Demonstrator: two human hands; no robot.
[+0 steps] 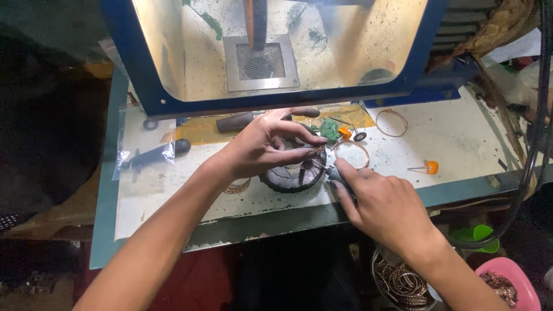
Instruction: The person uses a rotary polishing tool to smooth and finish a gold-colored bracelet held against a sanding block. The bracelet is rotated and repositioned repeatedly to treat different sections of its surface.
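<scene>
Left hand (271, 144) is down on the dark round pad (294, 175), fingers spread and pinching a thin copper-coloured bangle (350, 151) at its near edge, steadying it just above the pad. Right hand (383, 201) is clenched around a small dark handheld tool (337, 175), its tip touching the bangle where the left fingertips grip it. Everything sits at the front of the white worktop (461, 132), just below the blue-framed window (138, 86) of the cabinet behind.

The risk, as I judge it: the tool tip works right beside the left fingertips, so a slip off that thin wire could catch a finger. The bangle is held only by a pinch, so pressure from the tool could twist or spring it loose.

The count: 1 bangle in hand, 1 more bangle (391, 122) lying well apart at the back right. 2 small orange-tipped bits, 1 (431, 167) right of the work and 1 (344, 132) behind it. 1 clear plastic bag (144, 155) with a dark tool at the left. Below the worktop edge, 1 metal bowl (403, 282) of many bangles, too tangled to count, and 1 pink container (512, 282).
</scene>
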